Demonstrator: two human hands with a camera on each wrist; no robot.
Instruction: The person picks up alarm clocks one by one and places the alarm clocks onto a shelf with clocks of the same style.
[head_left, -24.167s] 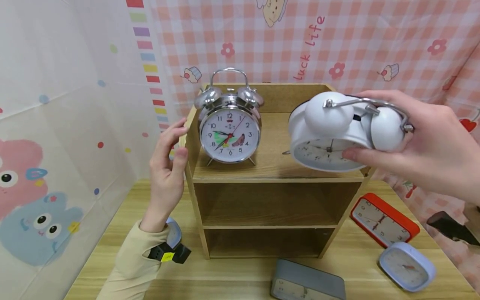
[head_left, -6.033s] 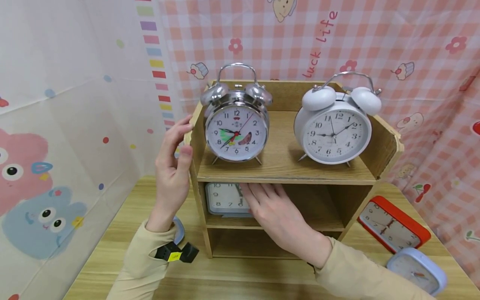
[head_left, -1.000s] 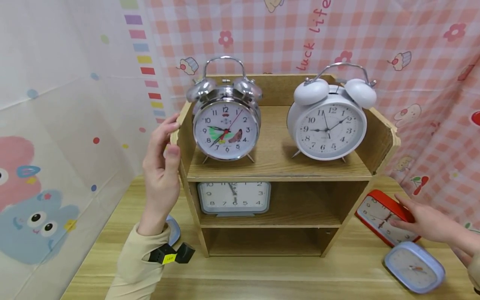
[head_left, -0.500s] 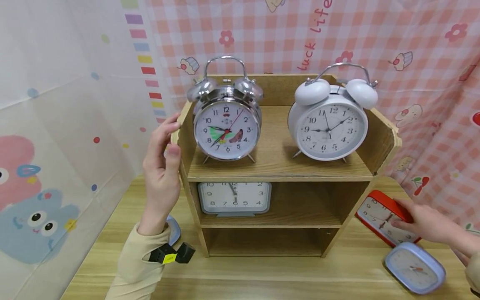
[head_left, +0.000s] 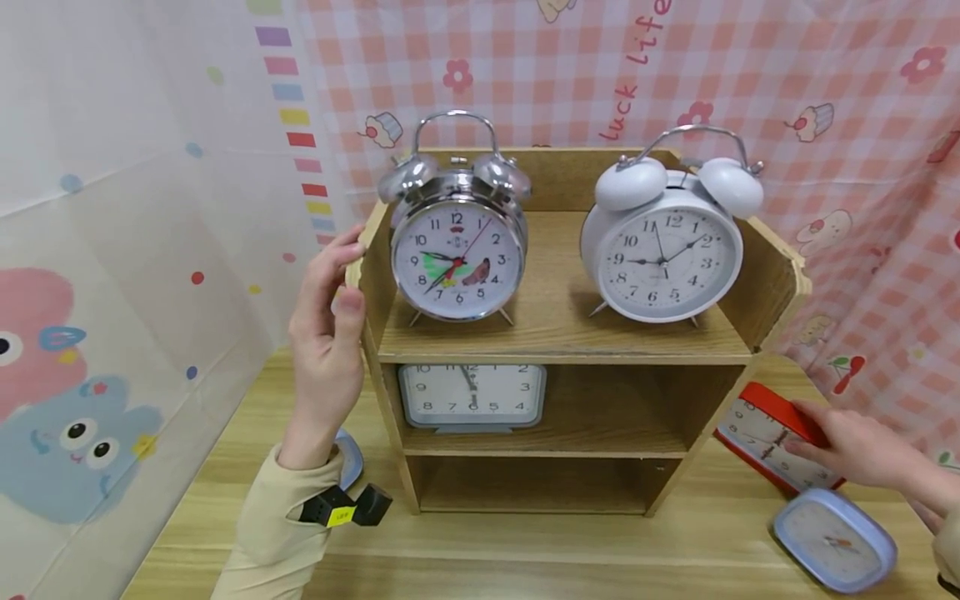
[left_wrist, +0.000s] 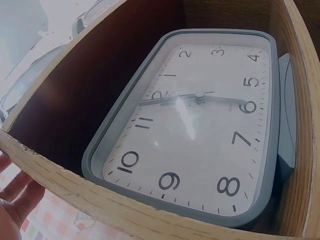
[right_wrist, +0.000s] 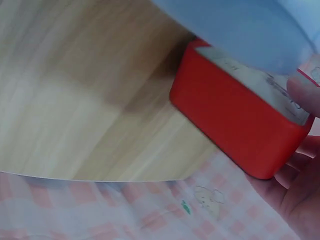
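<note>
My right hand grips a red rectangular clock at its right end, thumb over the face, right of the shelf. In the right wrist view the red clock is tilted close over the table edge, with fingers behind it. My left hand rests against the outer left side of a small wooden shelf, its fingers lightly bent. On the top board stand a silver twin-bell alarm clock and a white one. A grey-blue rectangular clock stands at the left of the middle compartment.
A light-blue rounded clock lies just in front of the red one on the wooden table. Another blue clock is partly hidden behind the left wrist. A checked pink cloth hangs behind the shelf.
Since the earliest frame, the white clock came to stand on the top board and the grey-blue clock went from table to middle compartment. The right hand later took hold of the red clock.
</note>
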